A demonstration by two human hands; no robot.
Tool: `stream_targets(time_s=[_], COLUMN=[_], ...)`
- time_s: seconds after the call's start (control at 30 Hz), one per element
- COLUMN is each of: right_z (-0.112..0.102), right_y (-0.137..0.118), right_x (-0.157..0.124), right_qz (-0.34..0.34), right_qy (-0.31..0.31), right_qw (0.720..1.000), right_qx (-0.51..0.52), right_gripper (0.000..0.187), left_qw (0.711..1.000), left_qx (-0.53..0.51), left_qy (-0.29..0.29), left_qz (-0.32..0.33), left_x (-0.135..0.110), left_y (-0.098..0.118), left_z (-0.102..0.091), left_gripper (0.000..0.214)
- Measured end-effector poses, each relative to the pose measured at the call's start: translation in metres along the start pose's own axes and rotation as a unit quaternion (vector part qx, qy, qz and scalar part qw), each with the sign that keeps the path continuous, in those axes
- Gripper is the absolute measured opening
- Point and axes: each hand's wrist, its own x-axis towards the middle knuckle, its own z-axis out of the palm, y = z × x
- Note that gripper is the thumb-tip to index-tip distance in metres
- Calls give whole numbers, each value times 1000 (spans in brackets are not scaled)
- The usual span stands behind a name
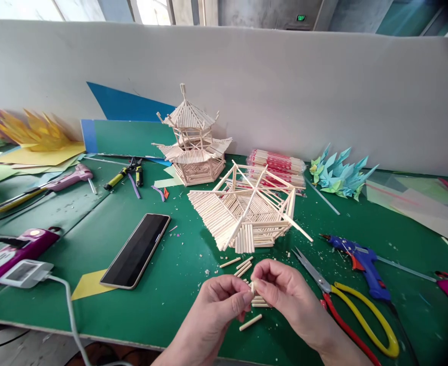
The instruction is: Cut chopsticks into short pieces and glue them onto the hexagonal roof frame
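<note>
My left hand and my right hand meet low in the middle of the view, fingertips pinched on a short wooden stick. Most of that stick is hidden by the fingers. Several cut sticks lie on the green table around and under the hands. Just beyond stands a partly built stick pavilion, its left roof side covered with sticks and its other sides showing open framing. One long stick juts out at its right. Behind it, a two-tiered stick pagoda stands upright.
Scissors and a blue glue gun lie right of my hands. A phone, a power strip, pliers and a pink glue gun are at left. Stick bundles and blue folded paper sit behind.
</note>
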Motion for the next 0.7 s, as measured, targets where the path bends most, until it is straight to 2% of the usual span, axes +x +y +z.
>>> stream_targets(time_s=[0.2, 0.47, 0.7], right_z=[-2, -1, -2], right_y=[3, 7, 7], right_x=[0, -1, 0], right_qz=[-6, 7, 17], right_qy=[47, 49, 49], right_qw=[999, 999, 998], right_qx=[11, 4, 22], right_gripper=[15, 22, 24], left_qw=[995, 989, 989], left_qx=[-38, -106, -119], left_qy=[63, 61, 53], left_qz=[66, 80, 76], left_x=[7, 17, 23], left_y=[15, 21, 25], left_z=[-5, -3, -5], left_gripper=[15, 15, 13])
